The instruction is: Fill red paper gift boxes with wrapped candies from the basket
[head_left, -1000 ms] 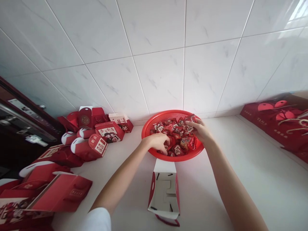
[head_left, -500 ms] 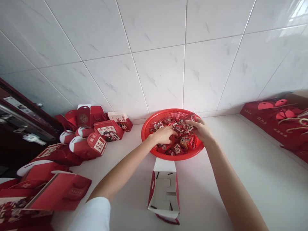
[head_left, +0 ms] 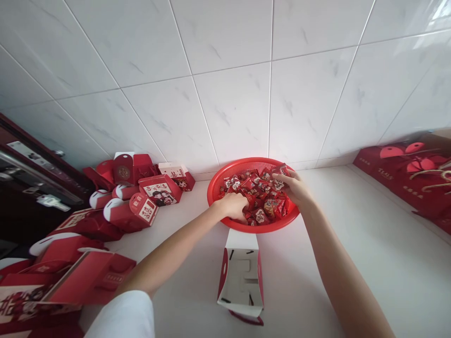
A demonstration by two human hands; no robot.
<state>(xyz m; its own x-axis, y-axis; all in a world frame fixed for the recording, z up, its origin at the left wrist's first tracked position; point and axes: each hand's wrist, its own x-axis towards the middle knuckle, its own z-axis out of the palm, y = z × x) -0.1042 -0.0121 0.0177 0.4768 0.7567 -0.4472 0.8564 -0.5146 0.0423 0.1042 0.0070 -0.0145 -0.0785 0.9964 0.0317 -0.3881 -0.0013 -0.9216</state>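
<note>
A red plastic basket filled with red wrapped candies stands against the tiled wall. My left hand reaches down among the candies at the basket's left side, its fingertips partly hidden by them. At the basket's right side, my right hand has its fingers closed on a red candy packet. In front of the basket lies an open box, white inside with red sides, and nothing shows inside it.
Many red gift boxes crowd the left side of the white counter. Red bags with rope handles stand at the right. A dark door with a metal lock is at far left.
My left hand has moved slightly left and down, deeper among the candies. My right hand stays nearly in place, still with the packet.
</note>
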